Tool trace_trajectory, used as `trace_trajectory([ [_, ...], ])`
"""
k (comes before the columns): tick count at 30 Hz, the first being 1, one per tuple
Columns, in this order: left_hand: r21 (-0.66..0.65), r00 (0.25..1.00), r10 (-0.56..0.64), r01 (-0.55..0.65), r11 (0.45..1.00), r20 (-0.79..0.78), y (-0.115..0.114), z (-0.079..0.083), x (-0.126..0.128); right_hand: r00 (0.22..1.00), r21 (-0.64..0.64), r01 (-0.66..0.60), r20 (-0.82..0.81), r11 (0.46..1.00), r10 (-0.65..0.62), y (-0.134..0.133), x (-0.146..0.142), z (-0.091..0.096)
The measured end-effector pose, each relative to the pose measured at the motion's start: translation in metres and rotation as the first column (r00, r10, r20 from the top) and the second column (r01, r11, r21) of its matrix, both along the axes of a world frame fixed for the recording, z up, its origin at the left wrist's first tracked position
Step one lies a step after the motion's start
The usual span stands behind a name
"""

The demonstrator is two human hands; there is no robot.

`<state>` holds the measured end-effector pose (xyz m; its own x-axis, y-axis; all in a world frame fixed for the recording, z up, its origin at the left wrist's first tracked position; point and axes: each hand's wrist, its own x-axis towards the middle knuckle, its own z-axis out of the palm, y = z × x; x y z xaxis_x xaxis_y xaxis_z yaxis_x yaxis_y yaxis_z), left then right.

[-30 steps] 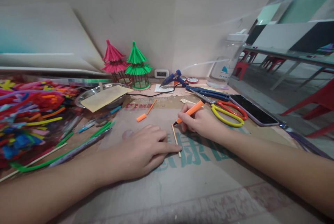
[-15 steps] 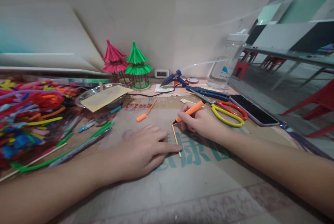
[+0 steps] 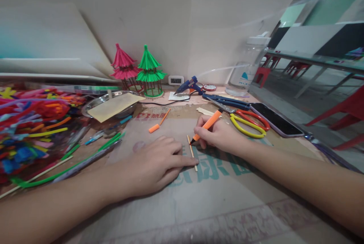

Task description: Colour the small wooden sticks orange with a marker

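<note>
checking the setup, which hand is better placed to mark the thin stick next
Probably right: the right hand grips the orange pen with its tip on the thin stick, while the left hand lies flat, a fingertip pinning the stick's near end.

Orange pen (image 3: 207, 124); pink (image 3: 124, 66), green pagodas (image 3: 149, 70).

- Stick (image 3: 192, 152): pale bare wood, matt.
- Orange pen (image 3: 207, 124), at one o'clock of the stick: smooth plastic with a slight sheen.
- Surface (image 3: 216, 194): brown cardboard, matt and scuffed, with faded green print.
- Dish (image 3: 93, 104), at ten o'clock: shiny metal. A matt paper sheet (image 3: 115, 107) lies in it.
- Pipe cleaners (image 3: 28, 122), at nine o'clock: fuzzy pile.
- Scissors (image 3: 240, 128), at two o'clock: glossy plastic handles, dull metal blades.
- Phone (image 3: 275, 122), beside them: glossy dark glass.
</note>
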<state>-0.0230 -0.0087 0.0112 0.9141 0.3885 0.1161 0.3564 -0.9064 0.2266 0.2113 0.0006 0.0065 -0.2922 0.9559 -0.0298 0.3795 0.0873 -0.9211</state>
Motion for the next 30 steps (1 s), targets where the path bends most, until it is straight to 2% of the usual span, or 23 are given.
trace_trajectory([
  [5,0.024,1.0,-0.009,0.009,1.0,0.024,0.0012,-0.0014,0.0001,0.997,0.073,0.077,0.023,0.994,-0.079,-0.0002,-0.0009,0.0016],
  [12,-0.012,1.0,0.008,-0.008,1.0,0.005,0.0005,-0.0004,0.0006,0.999,-0.005,-0.009,0.03,1.0,0.009,0.0004,0.0003,0.0023],
  [17,0.008,1.0,-0.003,0.003,1.0,0.027,0.0002,-0.0002,0.0001,0.998,-0.054,-0.063,0.024,0.997,0.064,-0.0032,-0.0002,0.0073],
  [24,0.012,1.0,0.0,0.0,1.0,0.012,-0.0003,0.0003,0.0007,1.0,0.015,0.01,0.004,1.0,-0.01,0.0,0.0003,-0.0009],
  [30,-0.008,1.0,-0.003,0.003,1.0,0.002,-0.0002,-0.0008,-0.0002,0.998,-0.032,-0.052,0.024,0.998,0.053,-0.0024,-0.0008,0.0066],
])
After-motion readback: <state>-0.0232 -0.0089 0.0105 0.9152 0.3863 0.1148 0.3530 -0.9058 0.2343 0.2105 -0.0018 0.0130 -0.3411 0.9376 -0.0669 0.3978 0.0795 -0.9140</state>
